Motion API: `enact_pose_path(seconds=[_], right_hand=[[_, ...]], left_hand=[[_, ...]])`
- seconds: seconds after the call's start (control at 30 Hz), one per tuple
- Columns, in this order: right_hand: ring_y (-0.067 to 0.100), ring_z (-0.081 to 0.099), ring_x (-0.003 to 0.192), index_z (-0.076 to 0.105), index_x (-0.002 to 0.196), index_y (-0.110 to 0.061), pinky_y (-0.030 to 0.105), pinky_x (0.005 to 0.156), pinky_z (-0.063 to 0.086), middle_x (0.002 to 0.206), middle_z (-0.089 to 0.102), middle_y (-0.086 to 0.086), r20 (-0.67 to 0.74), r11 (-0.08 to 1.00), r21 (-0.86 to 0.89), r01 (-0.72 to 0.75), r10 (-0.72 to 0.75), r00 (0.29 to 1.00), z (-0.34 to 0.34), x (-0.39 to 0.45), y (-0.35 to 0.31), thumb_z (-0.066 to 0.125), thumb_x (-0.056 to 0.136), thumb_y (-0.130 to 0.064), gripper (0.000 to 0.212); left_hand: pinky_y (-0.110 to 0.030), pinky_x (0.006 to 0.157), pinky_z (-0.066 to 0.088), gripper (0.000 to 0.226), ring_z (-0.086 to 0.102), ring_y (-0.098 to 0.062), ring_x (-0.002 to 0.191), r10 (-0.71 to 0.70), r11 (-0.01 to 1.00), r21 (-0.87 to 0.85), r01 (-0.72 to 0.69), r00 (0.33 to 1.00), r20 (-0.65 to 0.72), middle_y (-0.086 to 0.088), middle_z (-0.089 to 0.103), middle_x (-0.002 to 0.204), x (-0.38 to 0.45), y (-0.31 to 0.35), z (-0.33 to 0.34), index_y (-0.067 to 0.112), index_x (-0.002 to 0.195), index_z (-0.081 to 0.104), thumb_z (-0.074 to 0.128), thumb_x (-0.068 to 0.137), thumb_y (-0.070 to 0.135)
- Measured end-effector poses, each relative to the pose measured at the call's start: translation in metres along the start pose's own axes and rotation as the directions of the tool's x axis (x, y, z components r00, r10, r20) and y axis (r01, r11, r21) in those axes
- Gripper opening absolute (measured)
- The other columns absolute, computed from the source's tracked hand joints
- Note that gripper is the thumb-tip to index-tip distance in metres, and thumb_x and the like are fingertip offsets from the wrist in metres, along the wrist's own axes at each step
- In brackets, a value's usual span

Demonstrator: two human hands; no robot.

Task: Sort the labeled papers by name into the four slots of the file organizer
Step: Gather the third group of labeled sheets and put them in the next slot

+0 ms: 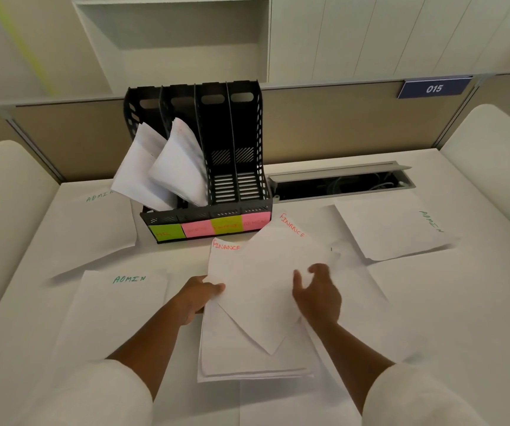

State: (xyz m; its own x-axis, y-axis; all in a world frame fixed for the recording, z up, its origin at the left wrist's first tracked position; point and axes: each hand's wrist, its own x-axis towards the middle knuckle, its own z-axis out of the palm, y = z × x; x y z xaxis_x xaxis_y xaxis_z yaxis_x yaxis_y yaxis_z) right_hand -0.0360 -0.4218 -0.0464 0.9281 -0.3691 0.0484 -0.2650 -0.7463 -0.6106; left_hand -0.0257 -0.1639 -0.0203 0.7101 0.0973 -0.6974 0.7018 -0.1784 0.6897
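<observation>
Two sheets headed FINANCE are being gathered near the middle of the table (431, 302), on top of a small stack of papers (247, 361) that lies toward the near edge. The left hand (200, 295) pinches the left edge of the nearer FINANCE sheet (247, 272), thumb on top and fingers curled beneath. The right hand (316, 292) rests on the skewed FINANCE sheet (290, 241) with fingers spread and only loosely bent; no firm grip can be made out. The file organizer (210, 192) stands toward the far edge, slightly left of centre, its two left slots filled with leaning papers and its two right slots empty. Three ADMIN sheets lie apart: one by the left edge (94, 222), one nearer in front of it (124, 290), one toward the far right (392, 226). The step in hand is judged to be the collecting of the FINANCE papers. Next, both sheets would need to be squared together, lifted and dropped upright into the slot tagged for them; the sticky labels (210, 229) are too blurred to be read.
</observation>
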Motion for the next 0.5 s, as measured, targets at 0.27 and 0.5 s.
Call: enact_pose_path(seconds=[0.27,0.5], right_hand=[[0.035,0.059,0.111,0.045,0.129,-0.008,0.042,0.091,0.048,0.127,0.056,0.012,0.121,0.788,0.191,-0.585,0.572,0.811,-0.01,0.031,0.015,0.065,0.083,-0.044,0.061],[0.025,0.057,0.089,0.067,0.103,-0.013,0.03,0.078,0.043,0.099,0.07,0.008,0.172,0.883,0.252,-0.396,0.362,0.916,-0.007,0.042,0.017,0.048,0.09,-0.02,0.024]], left_hand=[[-0.046,0.098,0.049,0.03,0.062,-0.029,0.107,-0.046,0.999,-0.01,0.047,0.998,0.033,-0.007,0.067,0.116,0.003,-0.007,-0.008,0.017,0.12,0.058,0.065,0.091,0.012],[-0.037,0.081,0.055,0.033,0.064,-0.027,0.1,-0.074,0.997,-0.023,0.076,0.995,0.065,-0.008,0.068,0.111,0.006,-0.012,-0.013,0.012,0.12,0.06,0.067,0.089,0.009]])
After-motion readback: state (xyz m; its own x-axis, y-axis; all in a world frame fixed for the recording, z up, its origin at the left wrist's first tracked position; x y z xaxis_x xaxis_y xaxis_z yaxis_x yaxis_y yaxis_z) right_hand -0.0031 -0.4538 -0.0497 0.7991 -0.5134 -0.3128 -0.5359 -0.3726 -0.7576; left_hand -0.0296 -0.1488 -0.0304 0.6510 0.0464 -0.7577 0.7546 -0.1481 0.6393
